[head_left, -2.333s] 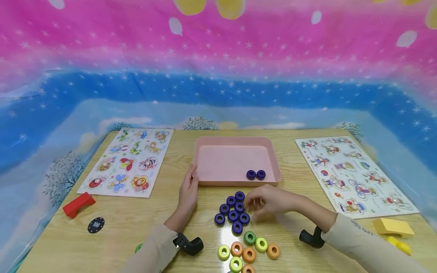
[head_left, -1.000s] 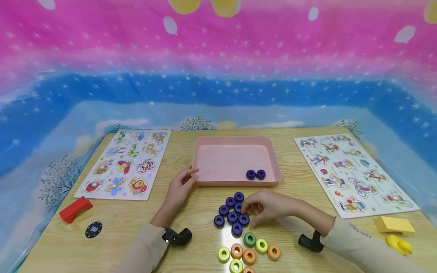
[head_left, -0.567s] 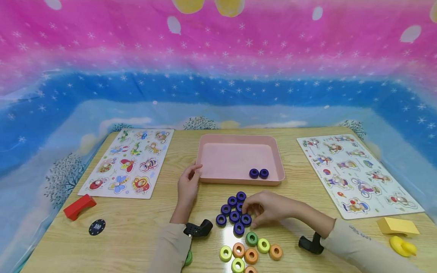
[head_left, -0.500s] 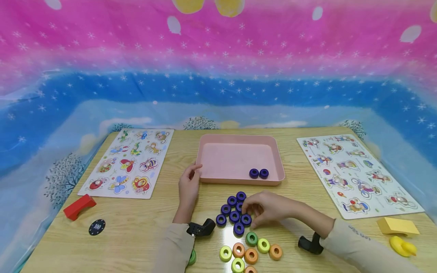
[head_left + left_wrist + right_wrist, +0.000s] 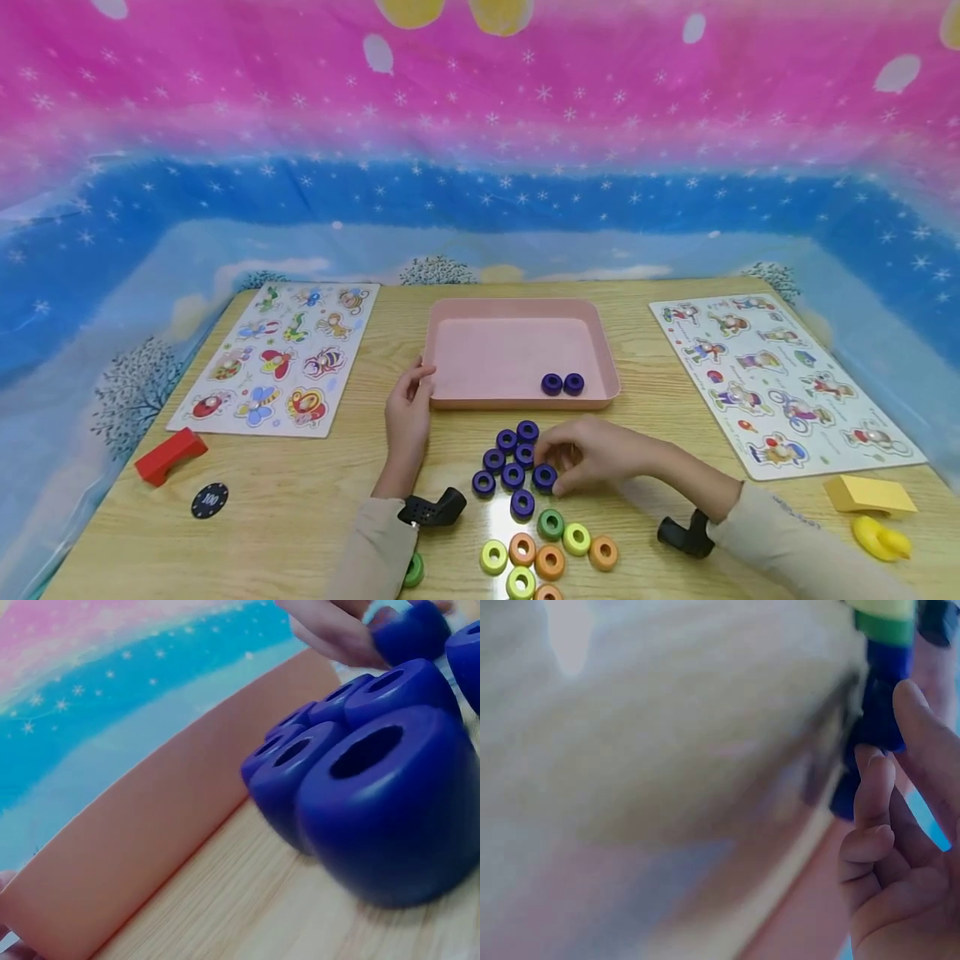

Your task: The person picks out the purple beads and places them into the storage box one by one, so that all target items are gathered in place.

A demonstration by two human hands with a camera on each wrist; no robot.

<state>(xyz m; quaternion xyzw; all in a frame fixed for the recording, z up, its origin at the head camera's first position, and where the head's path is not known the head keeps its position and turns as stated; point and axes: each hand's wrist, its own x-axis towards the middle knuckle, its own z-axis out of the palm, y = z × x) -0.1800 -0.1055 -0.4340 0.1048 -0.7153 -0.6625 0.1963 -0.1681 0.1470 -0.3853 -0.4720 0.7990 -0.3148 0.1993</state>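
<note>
My right hand (image 5: 603,454) pinches a dark purple wooden ring bead (image 5: 544,477) between thumb and fingertips, at the right side of a cluster of purple ring beads (image 5: 512,477). In the left wrist view that pinched bead (image 5: 414,634) is tilted behind the others. The right wrist view shows the thumb and bent fingers (image 5: 874,787) against purple. My left hand (image 5: 408,412) holds the pink tray (image 5: 517,403) at its near left corner, fingertips at the rim. Two purple beads (image 5: 562,383) stand inside the tray, near its front right.
Orange, yellow-green and green ring beads (image 5: 550,562) lie nearer me. Picture puzzle boards flank the tray, one on the left (image 5: 277,362), one on the right (image 5: 780,387). A red block (image 5: 171,456), black chip (image 5: 209,500), yellow block (image 5: 870,494) and yellow duck (image 5: 879,538) sit outward.
The right hand has closed in on the cluster, and its purple bead has shifted slightly away from the others. The left hand briefly loosened and settled again at the tray's corner.
</note>
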